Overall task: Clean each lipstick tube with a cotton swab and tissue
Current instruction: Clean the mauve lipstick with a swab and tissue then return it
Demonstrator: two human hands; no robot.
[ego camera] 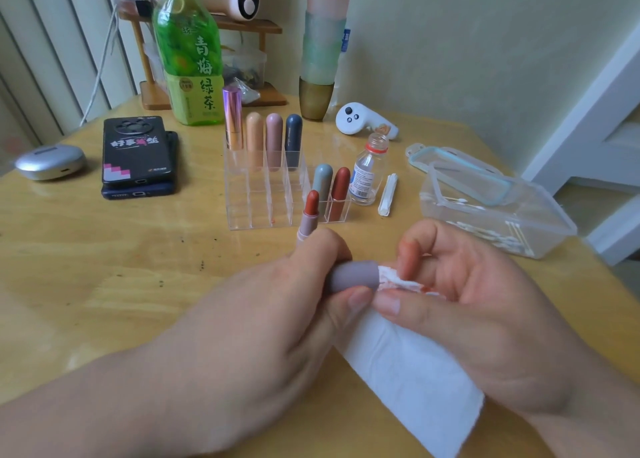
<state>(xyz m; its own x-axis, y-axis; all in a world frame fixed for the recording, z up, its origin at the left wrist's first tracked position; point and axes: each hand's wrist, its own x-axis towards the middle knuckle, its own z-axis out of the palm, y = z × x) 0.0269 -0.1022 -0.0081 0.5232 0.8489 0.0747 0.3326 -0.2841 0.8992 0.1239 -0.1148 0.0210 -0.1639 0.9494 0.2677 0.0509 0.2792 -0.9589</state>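
The mauve cap (353,276) lies sideways in the left hand (277,305), fingers curled round it and the uncapped lipstick (308,220) above them. The right hand (467,302) pinches stained tissue (408,364) into the cap's mouth: wiping, I'd say. Next, probably twist, then recap.

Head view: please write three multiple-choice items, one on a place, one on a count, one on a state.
1. Where does the small bottle stand? A. right of the organizer B. on the phones C. in the box
2. How many lipsticks stand in the organizer? A. four B. six C. nine
3. The lipstick in the left hand is: A. uncapped B. capped C. broken
1 A: it stands by the organizer's right wall.
2 B: four at the back, two in front.
3 A: its red tip is bare; the right hand holds tissue.
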